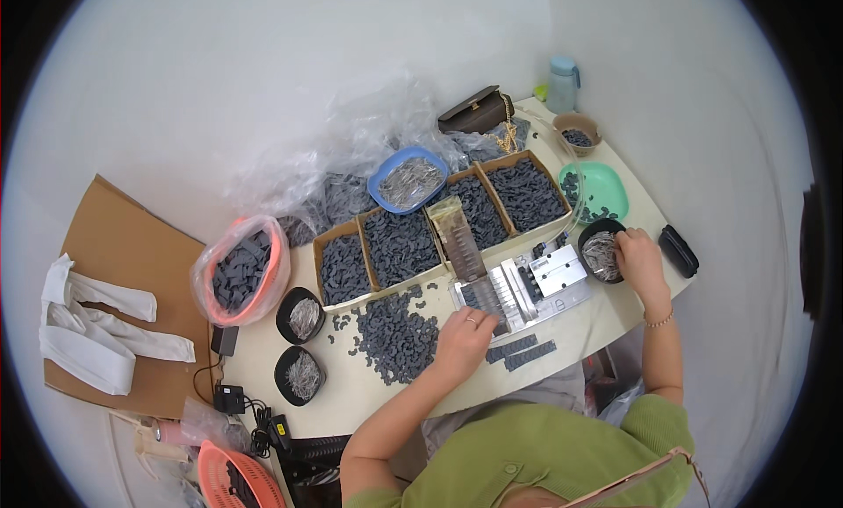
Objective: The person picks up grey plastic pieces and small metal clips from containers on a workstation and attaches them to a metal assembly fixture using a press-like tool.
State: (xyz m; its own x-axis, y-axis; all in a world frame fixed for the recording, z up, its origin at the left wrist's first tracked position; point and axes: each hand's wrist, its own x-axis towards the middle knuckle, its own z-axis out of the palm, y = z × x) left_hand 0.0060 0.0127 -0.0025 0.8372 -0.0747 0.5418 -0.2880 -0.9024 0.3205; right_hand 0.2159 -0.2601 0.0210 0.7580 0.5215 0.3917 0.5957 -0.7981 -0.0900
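Observation:
My left hand (pixel 467 343) rests at the front left corner of a silver metal fixture (pixel 521 295), its fingers bent together; whatever they hold is hidden. A clear tray-like plastic piece (pixel 457 236) leans up from the fixture's back left. On the right, my right hand (pixel 641 262) reaches over the edge of a black bowl (pixel 585 237) and its curled fingertips touch thin metal pins (pixel 601 257). Anything pinched there is too small to make out. Beside my left hand spreads a pile of small dark grey curved parts (pixel 395 339). Two dark ridged strips (pixel 530 355) lie before the fixture.
Cardboard compartments (pixel 376 290) full of dark parts stand behind, with a blue basin (pixel 373 188) of pins on top. Two black bowls (pixel 283 319) and a coral basket (pixel 283 275) sit left. A green basin (pixel 615 181) and a black case (pixel 678 251) are right.

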